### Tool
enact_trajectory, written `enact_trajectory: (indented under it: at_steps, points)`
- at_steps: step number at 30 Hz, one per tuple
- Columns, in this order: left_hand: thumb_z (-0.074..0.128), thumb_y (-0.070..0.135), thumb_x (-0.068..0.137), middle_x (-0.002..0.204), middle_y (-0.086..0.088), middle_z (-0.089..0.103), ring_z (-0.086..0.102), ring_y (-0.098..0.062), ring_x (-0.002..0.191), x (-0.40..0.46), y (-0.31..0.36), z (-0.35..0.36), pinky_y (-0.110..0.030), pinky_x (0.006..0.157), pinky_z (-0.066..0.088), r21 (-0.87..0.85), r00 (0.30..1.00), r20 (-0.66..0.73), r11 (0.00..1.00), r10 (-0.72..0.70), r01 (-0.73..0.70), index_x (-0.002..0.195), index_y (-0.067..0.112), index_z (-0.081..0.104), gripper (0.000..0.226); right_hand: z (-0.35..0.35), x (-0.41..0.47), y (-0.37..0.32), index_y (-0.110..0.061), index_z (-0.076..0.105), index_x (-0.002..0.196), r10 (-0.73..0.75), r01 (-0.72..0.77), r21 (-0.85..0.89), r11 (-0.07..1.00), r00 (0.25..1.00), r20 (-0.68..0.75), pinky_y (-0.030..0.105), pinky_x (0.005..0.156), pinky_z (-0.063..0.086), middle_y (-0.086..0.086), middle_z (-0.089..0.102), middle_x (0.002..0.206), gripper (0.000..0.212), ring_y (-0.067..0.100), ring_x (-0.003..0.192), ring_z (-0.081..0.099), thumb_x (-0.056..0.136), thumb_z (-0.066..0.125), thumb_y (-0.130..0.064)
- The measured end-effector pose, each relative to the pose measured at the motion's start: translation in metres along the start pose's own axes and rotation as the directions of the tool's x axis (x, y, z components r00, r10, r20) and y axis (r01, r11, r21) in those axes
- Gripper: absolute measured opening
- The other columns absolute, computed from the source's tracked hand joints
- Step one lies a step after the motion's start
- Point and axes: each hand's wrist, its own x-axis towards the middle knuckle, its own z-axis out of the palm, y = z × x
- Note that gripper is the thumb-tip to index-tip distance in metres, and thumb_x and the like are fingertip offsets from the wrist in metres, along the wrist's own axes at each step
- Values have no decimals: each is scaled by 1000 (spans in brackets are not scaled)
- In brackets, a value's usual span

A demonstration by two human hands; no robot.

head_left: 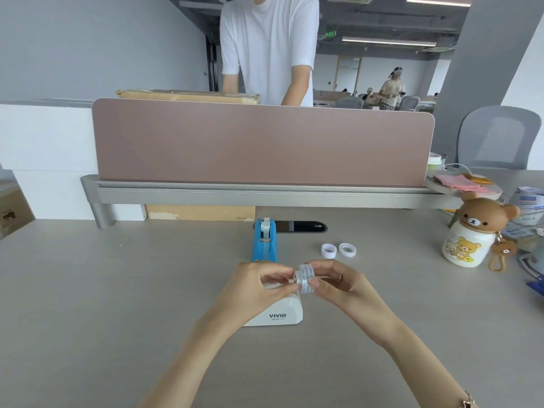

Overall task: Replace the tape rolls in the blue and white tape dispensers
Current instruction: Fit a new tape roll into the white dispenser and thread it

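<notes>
A: Hands first, nearest the camera. The left hand [259,282] and the right hand [332,282] meet above the white tape dispenser [278,315], both forearms reaching in from the bottom edge and converging.

B: What are the fingers doing?

A: They pinch a tape roll [306,278] between them. The right hand's thumb and forefinger clamp the roll's sides; the left hand's fingertips are curled in at its left face, perhaps on the core or the loose end. I cannot tell which.

B: So the white one is mid-change?

A: I judge so. The roll hangs just above the dispenser, not seated in it, and the dispenser's cradle is hidden behind the hands, so whether it is bare I cannot say.

B: And farther out?

A: Beyond the hands stands the blue tape dispenser [265,244], upright on the counter [117,290], with a roll sitting in its top and a strip drawn down to the cutter. That one looks finished. To its right, well apart from it, lie two small rings [338,250] flat on the counter, side by side. They look like spent cores, though I can't be sure.

B: What is left, then?

A: Probably seating this roll in the white dispenser and pulling its end to the blade.
</notes>
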Motion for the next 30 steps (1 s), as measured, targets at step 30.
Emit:
enact_trajectory:
  at_steps: [30]
  points:
    - [82, 26, 70, 94, 27, 65, 60, 8, 91, 5, -2, -7, -3, 78, 43, 113, 999, -22, 992, 50, -47, 110, 37, 65, 45, -3, 3, 7, 4, 62, 104, 121, -124, 430, 894, 992, 35, 27, 90, 56, 13, 71, 102, 27, 19, 99, 67, 90, 56, -18]
